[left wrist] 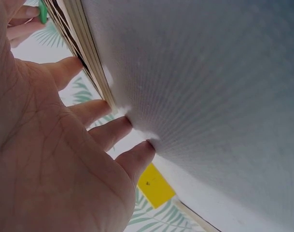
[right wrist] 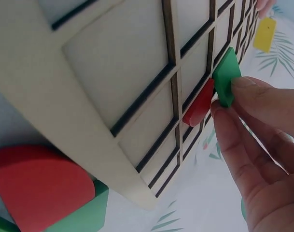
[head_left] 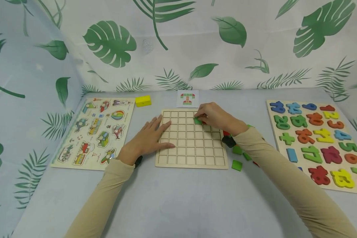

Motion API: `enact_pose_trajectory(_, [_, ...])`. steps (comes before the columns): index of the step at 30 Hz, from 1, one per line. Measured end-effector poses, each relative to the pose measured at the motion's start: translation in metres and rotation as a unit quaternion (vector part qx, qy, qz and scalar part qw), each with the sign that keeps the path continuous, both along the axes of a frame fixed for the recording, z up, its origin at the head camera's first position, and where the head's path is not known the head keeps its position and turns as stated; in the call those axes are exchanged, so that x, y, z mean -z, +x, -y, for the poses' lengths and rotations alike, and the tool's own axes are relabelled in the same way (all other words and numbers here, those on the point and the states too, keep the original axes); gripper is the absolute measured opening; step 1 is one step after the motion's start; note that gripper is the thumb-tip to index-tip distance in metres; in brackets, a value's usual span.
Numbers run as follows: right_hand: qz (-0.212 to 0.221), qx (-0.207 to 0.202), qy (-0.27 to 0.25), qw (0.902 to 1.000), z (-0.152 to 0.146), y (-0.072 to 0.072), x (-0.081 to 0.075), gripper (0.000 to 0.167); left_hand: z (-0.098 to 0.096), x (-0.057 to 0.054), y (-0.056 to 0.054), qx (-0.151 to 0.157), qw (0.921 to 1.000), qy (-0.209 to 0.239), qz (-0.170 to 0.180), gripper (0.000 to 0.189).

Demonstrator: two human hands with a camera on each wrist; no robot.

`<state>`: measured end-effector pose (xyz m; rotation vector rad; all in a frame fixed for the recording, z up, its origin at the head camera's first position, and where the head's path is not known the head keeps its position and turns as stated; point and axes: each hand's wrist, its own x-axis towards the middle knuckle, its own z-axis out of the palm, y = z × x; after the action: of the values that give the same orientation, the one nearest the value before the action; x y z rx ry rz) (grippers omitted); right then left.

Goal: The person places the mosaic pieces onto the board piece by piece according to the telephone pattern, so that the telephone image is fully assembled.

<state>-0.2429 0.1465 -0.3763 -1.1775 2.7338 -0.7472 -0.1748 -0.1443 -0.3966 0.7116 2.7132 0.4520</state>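
Observation:
A wooden grid board (head_left: 191,166) lies on the table in the head view. Over its upper part, my right hand (head_left: 213,115) pinches a green square tile (right wrist: 226,79) between thumb and fingers, the tile tilted at a grid cell. Beside that tile a red piece with a rounded side (right wrist: 200,104) sits in the grid. My left hand (head_left: 148,137) rests at the board's left edge, fingers spread, with the thumb and index finger over the grid. Behind the board is a card (head_left: 187,99) showing a red, green and orange block pattern.
Loose green tiles (head_left: 237,165) and red rounded pieces (right wrist: 40,183) lie right of the board, partly hidden by the right forearm. A number puzzle (head_left: 296,145) lies farther right. At left are a vehicle picture puzzle (head_left: 89,137) and a yellow block (head_left: 143,101).

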Motion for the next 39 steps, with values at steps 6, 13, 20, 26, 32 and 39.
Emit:
enact_pose_trajectory(6, [0.008, 0.003, 0.012, 0.9999, 0.001, 0.002, 0.000, 0.017, -0.001, 0.001, 0.000, 0.001, 1.0000, 0.002, 0.000, 0.094])
enact_pose_trajectory(13, [0.005, 0.005, 0.018, 0.9998, -0.001, 0.008, 0.000, 0.017, -0.002, 0.002, 0.001, 0.000, 1.0000, 0.005, -0.001, 0.094])
enact_pose_trajectory(20, [0.006, 0.006, 0.036, 0.9993, -0.006, 0.010, -0.002, 0.021, -0.002, 0.000, 0.002, 0.004, 1.0000, 0.001, -0.007, 0.094])
enact_pose_trajectory(26, [0.027, -0.008, 0.022, 0.9994, -0.022, 0.015, -0.008, 0.024, -0.001, 0.001, 0.002, 0.006, 0.9998, 0.006, -0.015, 0.092])
enact_pose_trajectory(32, [0.058, 0.001, 0.029, 0.9979, -0.052, 0.026, -0.028, 0.021, -0.002, 0.001, 0.002, 0.006, 0.9999, 0.005, -0.015, 0.093])
enact_pose_trajectory(39, [0.069, 0.024, 0.057, 0.9957, -0.099, 0.038, -0.038, 0.018, -0.002, 0.002, 0.001, 0.001, 1.0000, 0.002, -0.001, 0.095])
